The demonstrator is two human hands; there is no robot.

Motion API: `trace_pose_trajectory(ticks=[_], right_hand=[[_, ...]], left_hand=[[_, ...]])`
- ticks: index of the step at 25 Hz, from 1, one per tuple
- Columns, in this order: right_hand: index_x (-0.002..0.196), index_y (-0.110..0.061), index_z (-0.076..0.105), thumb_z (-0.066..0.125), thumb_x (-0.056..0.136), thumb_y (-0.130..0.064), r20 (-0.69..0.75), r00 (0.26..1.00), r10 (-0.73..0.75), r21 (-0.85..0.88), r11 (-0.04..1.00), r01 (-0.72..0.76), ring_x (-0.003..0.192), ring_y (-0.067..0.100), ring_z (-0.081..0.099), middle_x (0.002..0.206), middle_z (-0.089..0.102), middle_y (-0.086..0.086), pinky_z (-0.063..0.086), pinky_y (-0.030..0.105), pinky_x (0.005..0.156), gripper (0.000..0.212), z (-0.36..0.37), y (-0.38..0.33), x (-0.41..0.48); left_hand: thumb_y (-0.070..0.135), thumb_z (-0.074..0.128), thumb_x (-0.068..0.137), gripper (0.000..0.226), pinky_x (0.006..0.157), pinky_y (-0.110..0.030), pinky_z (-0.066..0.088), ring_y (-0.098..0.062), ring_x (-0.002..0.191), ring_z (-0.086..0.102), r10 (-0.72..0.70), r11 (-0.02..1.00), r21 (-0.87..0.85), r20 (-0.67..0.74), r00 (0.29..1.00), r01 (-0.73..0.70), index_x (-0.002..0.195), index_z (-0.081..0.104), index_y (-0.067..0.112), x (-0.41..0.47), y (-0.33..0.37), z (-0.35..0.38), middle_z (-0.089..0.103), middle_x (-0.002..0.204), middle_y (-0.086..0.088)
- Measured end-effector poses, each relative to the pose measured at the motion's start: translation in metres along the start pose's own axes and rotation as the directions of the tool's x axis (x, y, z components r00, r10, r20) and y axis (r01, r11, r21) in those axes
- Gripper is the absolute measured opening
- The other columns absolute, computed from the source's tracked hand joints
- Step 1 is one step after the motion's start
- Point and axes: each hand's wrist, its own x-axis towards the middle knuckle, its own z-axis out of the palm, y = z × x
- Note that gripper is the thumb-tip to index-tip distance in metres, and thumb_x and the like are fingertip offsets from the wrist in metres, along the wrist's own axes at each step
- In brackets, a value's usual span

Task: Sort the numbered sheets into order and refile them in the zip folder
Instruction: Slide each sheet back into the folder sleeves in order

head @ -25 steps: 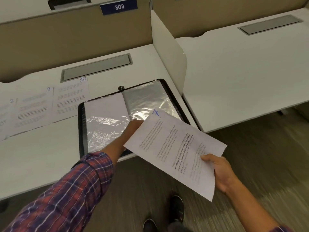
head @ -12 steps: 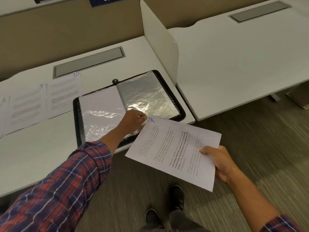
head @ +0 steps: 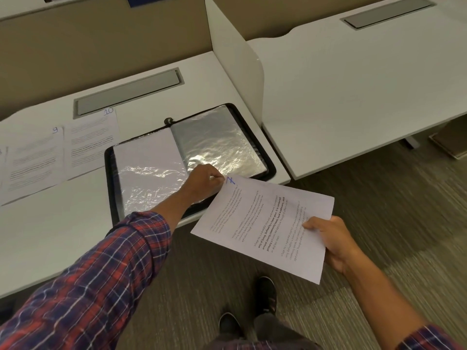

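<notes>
My right hand (head: pixel 331 242) pinches the sheet marked 7 (head: pixel 265 223) by its near edge, thumb on top, holding it in the air over the carpet (head: pixel 379 210) off the front of the white desk (head: pixel 50 236). The zip folder (head: pixel 109 173) lies open on the desk at 11 o'clock from the sheet, its crinkled clear sleeves catching the light. My left hand (head: pixel 204 181) sits at the folder's near edge with fingers curled, just beside the sheet's numbered corner; I cannot tell whether it grips a sleeve. Sheets 9 (head: pixel 32 160) and 10 (head: pixel 93 140) lie side by side at 9 o'clock from the folder. A grey cable hatch (head: pixel 126 94) is set into the desk at 12 o'clock. A white divider (head: pixel 237 72) stands between this desk and the neighbouring desk (head: pixel 353 97) at 2 o'clock. A beige partition (head: pixel 88 46) backs the desk. My dark shoes (head: pixel 265 291) show at 6 o'clock.
</notes>
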Motion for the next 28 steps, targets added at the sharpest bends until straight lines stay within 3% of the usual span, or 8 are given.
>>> trace_pose_trajectory(ticks=[8,11,15,18,20,22,25,28], right_hand=[[0.124,-0.019,0.055,0.062,0.097,-0.004,0.014,1.000,0.015,-0.023,1.000,-0.015,0.098,0.037,0.077,0.113,0.075,0.018,0.058,0.062,0.094,0.032,0.009,-0.008,0.001],[0.121,-0.020,0.057,0.062,0.097,-0.004,-0.001,1.000,0.010,-0.015,1.000,-0.010,0.098,0.036,0.077,0.112,0.076,0.016,0.059,0.060,0.094,0.030,0.012,-0.013,0.001],[0.109,-0.026,0.062,0.061,0.099,-0.002,-0.007,0.999,-0.032,0.040,0.999,0.032,0.105,0.032,0.074,0.115,0.075,0.011,0.059,0.055,0.096,0.026,0.024,-0.016,0.002],[0.117,-0.030,0.063,0.067,0.099,-0.010,-0.066,0.984,-0.163,-0.164,0.975,0.151,0.109,0.023,0.070,0.128,0.070,0.009,0.059,0.048,0.094,0.027,0.033,-0.010,0.010],[0.145,-0.026,0.050,0.072,0.097,-0.022,-0.139,0.914,-0.380,-0.457,0.844,0.281,0.126,0.021,0.059,0.146,0.056,0.006,0.054,0.046,0.102,0.053,0.037,-0.007,0.015],[0.160,-0.022,0.031,0.074,0.095,-0.030,-0.104,0.794,-0.599,-0.664,0.636,0.393,0.145,0.021,0.040,0.161,0.040,0.004,0.039,0.046,0.115,0.079,0.045,-0.007,0.021],[0.163,-0.014,0.027,0.071,0.096,-0.033,0.179,0.592,-0.786,-0.777,0.256,0.575,0.154,0.021,0.030,0.167,0.033,0.008,0.025,0.042,0.123,0.082,0.065,-0.009,0.034],[0.159,-0.008,0.035,0.068,0.098,-0.034,0.460,0.451,-0.765,-0.739,-0.048,0.672,0.153,0.023,0.034,0.164,0.039,0.012,0.025,0.036,0.125,0.074,0.088,-0.013,0.048]], left_hand=[[0.019,0.072,0.092,0.013,0.086,-0.034,0.051,-0.013,0.086,0.063,0.015,1.000,0.010,-0.161,0.987,-0.013,0.090,0.080,0.010,-0.007,0.006,0.002,0.073,0.090,0.002],[0.024,0.073,0.091,0.013,0.086,-0.038,0.054,-0.012,0.085,0.064,0.014,1.000,0.007,-0.143,0.990,-0.013,0.087,0.080,0.013,-0.005,0.003,0.005,0.070,0.088,0.008],[0.045,0.078,0.087,0.018,0.086,-0.037,0.053,-0.008,0.091,0.061,-0.001,0.999,0.050,-0.105,0.995,0.006,0.087,0.075,0.027,-0.003,-0.005,0.011,0.067,0.095,0.012],[0.042,0.084,0.083,0.023,0.084,-0.039,0.052,-0.014,0.090,0.057,0.016,0.995,0.099,-0.133,0.991,-0.003,0.093,0.074,0.024,-0.004,-0.002,0.016,0.063,0.094,0.008],[0.042,0.085,0.082,0.024,0.085,-0.042,0.053,-0.015,0.090,0.057,0.025,0.991,0.131,-0.157,0.987,-0.004,0.095,0.075,0.024,-0.003,0.000,0.020,0.064,0.096,0.006],[0.045,0.084,0.082,0.025,0.085,-0.043,0.054,-0.015,0.092,0.057,0.012,0.990,0.141,-0.159,0.987,0.011,0.096,0.076,0.025,-0.002,0.000,0.021,0.065,0.098,0.005],[0.045,0.084,0.082,0.025,0.084,-0.043,0.055,-0.014,0.092,0.058,-0.005,0.992,0.127,-0.163,0.987,0.026,0.096,0.077,0.026,-0.001,-0.001,0.021,0.066,0.099,0.005],[0.044,0.084,0.082,0.024,0.082,-0.042,0.056,-0.014,0.092,0.058,-0.011,0.994,0.106,-0.176,0.984,0.030,0.095,0.077,0.025,0.000,-0.002,0.023,0.066,0.099,0.005]])
